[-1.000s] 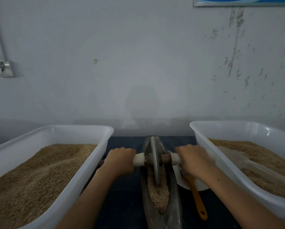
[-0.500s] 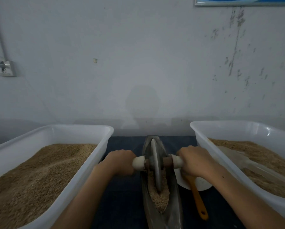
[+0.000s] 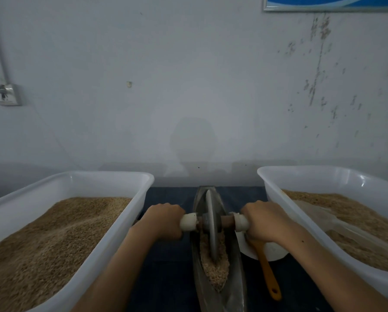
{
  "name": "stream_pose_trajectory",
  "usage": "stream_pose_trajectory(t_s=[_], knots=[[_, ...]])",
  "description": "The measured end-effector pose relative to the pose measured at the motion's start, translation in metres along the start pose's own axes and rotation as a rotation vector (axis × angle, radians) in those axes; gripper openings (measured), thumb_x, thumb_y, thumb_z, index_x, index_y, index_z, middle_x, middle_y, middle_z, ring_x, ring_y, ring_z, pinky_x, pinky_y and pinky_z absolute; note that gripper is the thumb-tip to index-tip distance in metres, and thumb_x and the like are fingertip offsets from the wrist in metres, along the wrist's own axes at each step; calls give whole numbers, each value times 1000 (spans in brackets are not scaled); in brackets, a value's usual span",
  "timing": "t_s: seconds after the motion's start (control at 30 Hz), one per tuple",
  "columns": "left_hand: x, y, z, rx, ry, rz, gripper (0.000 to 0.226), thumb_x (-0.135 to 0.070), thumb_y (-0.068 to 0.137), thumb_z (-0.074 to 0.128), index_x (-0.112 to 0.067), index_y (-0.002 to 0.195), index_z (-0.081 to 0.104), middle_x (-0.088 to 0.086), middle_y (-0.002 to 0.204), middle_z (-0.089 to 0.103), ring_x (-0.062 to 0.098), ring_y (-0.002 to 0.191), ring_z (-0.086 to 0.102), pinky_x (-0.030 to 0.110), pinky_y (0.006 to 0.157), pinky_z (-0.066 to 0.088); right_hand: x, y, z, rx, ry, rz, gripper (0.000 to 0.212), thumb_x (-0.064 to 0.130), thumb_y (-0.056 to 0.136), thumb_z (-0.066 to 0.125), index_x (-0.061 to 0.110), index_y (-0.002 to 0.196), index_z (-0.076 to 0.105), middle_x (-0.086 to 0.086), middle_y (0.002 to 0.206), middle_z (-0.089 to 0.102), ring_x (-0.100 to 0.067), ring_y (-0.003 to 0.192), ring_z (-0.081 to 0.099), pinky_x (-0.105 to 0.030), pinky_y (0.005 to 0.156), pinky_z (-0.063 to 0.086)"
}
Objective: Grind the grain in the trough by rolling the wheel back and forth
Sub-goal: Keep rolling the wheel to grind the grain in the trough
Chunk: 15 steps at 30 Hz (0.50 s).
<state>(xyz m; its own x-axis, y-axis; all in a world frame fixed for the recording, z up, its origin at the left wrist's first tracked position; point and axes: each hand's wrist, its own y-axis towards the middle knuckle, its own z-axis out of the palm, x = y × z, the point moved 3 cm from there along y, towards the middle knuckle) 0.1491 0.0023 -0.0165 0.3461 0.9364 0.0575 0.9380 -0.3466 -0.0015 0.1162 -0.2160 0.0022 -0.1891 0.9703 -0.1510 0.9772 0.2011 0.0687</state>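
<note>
While we look down from the head camera, we see our left hand [image 3: 163, 221] wrapped in a full grip around the left end of the axle, fingers curled tight over it so that only the white sleeve [image 3: 188, 222] shows beyond the knuckles. Our right hand [image 3: 264, 220] has the same closed grip on the right end, beside its own white sleeve [image 3: 241, 222]. Between the two sleeves a short brown stretch of axle [image 3: 227, 222] meets the wheel [image 3: 211, 224], a thin grey disc that stands upright on its edge in the trough [image 3: 235, 289]. That narrow, boat-shaped metal trough lies on the dark surface [image 3: 166, 278] between our forearms, running away from us toward the wall. Grain [image 3: 215, 269] fills its near half, and the wheel's lower edge is sunk into it. At our left sits a white tub [image 3: 112, 239] heaped with grain; at our right a second white tub [image 3: 278, 199] holds more. Just beside the trough, under our right wrist, a white bowl [image 3: 271, 253] rests, with an orange handle [image 3: 268, 273] lying across it toward us
</note>
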Motion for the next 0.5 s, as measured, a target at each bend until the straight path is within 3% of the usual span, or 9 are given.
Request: stream_pose_trajectory(t_s=[0.1,0.23,0.33,0.4,0.5], knots=[[0,1,0,104,-43,8,41,-33,80,68,-19,117,58,4,111,64,20,98,60,29,75,42,-2,-2,-2,140,29,-18,18,19,83,62,19,100,64,1,85,60,-14,77,57,-22,61,42],[1,0,2,111,-73,6,40,-34,79,69,-20,115,59,3,110,65,19,95,60,29,75,43,-2,0,-1,142,12,-20,19,18,83,61,18,102,64,2,82,56,-13,74,55,-21,57,40],[0,-1,1,17,-33,-11,36,-34,80,67,-21,112,59,2,107,65,20,95,60,32,78,47,-2,2,3,41,13,6,14,18,83,60,19,98,62,1,89,62,-16,81,60,-27,70,48],[-2,-2,0,-98,12,-25,32,-33,82,64,-22,112,57,1,107,64,20,96,61,33,80,48,-1,2,3,-92,7,22,9,18,82,59,23,86,54,1,93,63,-18,84,61,-27,68,43],[-3,-1,0,-245,24,-55,28,-32,85,61,-24,110,53,-1,106,64,19,95,61,34,82,49,0,3,6,-227,9,41,21,18,82,61,27,83,43,3,94,62,-18,87,60,-26,67,33]])
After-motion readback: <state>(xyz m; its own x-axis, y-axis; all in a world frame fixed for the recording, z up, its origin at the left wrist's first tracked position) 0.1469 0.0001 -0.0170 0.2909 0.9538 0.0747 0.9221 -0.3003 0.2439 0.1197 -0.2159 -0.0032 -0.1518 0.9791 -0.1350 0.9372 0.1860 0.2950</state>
